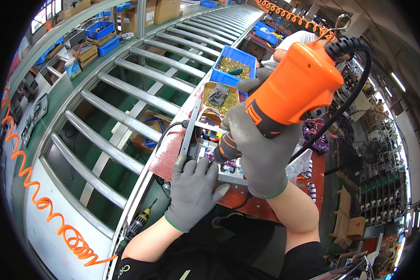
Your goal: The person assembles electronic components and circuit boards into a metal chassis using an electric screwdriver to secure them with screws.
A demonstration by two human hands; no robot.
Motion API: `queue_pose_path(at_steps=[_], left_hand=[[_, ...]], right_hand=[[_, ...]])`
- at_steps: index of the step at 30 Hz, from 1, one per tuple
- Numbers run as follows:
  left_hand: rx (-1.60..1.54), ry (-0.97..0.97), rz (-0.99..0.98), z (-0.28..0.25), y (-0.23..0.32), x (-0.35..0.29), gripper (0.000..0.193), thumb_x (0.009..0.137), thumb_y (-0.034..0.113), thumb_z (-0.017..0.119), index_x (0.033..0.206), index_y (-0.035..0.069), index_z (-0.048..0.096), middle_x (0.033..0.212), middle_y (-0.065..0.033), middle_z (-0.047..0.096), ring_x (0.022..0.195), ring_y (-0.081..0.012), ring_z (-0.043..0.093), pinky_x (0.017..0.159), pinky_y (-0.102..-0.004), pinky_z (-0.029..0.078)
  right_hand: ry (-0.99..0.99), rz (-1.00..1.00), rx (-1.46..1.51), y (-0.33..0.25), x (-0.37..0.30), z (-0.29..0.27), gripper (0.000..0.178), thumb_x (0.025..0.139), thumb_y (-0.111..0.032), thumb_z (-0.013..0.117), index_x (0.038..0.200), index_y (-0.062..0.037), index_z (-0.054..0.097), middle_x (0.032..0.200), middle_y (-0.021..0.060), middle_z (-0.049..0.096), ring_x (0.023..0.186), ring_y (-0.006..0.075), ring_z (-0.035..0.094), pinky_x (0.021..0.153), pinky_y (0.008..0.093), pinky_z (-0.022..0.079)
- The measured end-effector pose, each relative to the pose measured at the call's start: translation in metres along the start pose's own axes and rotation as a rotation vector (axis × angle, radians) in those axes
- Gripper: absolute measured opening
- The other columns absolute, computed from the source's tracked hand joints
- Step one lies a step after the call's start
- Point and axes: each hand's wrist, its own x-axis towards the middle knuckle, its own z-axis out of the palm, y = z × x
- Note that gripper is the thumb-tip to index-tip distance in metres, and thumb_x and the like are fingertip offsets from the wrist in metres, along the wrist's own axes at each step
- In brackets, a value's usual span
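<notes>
In a grey glove, my right hand [268, 161] wraps round an orange and black electric screwdriver [296, 81]. The tool hangs from a metal hook, with a black cable at its top. Its nose points down into a grey metal housing [190, 133] holding circuit boards and coloured wires; the bit's tip is hidden. My left hand [193, 189], also gloved, rests its outstretched fingers on the housing's near left edge, thumb apart. The housing lies on a red worktop [165, 163].
Beyond the housing stand a cardboard box [235, 100] of brass-coloured screws with a grey cloth on it, and a blue bin [214, 74] of similar screws. A roller conveyor [140, 88] runs along the left. A yellow-black screwdriver [137, 224] hangs beside it. Another person [296, 39] is at the far right.
</notes>
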Motion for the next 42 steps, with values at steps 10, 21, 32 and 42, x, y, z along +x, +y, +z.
queue_pose_path(at_steps=[10, 21, 32, 42], left_hand=[[-0.017, 0.067, 0.01, 0.003, -0.001, -0.002, 0.049, 0.082, 0.046, 0.073, 0.114, 0.009, 0.068, 0.107, -0.0078, 0.063, 0.099, -0.024, 0.059, 0.112, -0.0502, 0.035], [-0.022, -0.003, -0.028, 0.005, -0.002, -0.004, 0.056, 0.077, 0.048, 0.078, 0.119, 0.012, 0.068, 0.115, -0.0071, 0.062, 0.104, -0.0257, 0.059, 0.115, -0.0502, 0.031], [-0.025, 0.004, -0.046, 0.007, -0.002, -0.004, 0.057, 0.076, 0.049, 0.079, 0.12, 0.013, 0.068, 0.114, -0.0076, 0.063, 0.105, -0.0258, 0.059, 0.115, -0.0511, 0.03], [-0.056, 0.008, -0.051, 0.009, -0.002, -0.005, 0.054, 0.075, 0.046, 0.08, 0.117, 0.014, 0.069, 0.116, -0.0074, 0.063, 0.106, -0.0255, 0.06, 0.117, -0.0519, 0.03]], right_hand=[[-0.032, -0.033, 0.031, -0.002, 0.0, -0.002, 0.039, 0.078, -0.002, 0.078, 0.112, 0.0002, 0.06, 0.098, 0.007, 0.069, 0.083, 0.0121, 0.067, 0.076, 0.0294, 0.055], [-0.056, -0.074, -0.008, -0.002, 0.005, -0.002, 0.034, 0.077, 0.002, 0.074, 0.109, 0.001, 0.062, 0.097, 0.0056, 0.068, 0.072, 0.0118, 0.064, 0.07, 0.0276, 0.053], [-0.137, -0.043, -0.017, 0.003, 0.006, -0.009, 0.042, 0.076, 0.004, 0.076, 0.115, 0.0005, 0.059, 0.111, 0.0084, 0.067, 0.086, 0.0134, 0.065, 0.075, 0.0298, 0.054], [-0.171, 0.081, 0.191, -0.007, 0.005, -0.008, 0.053, 0.077, 0.01, 0.069, 0.127, 0.0002, 0.053, 0.117, 0.0121, 0.064, 0.107, 0.0183, 0.063, 0.094, 0.0326, 0.051]])
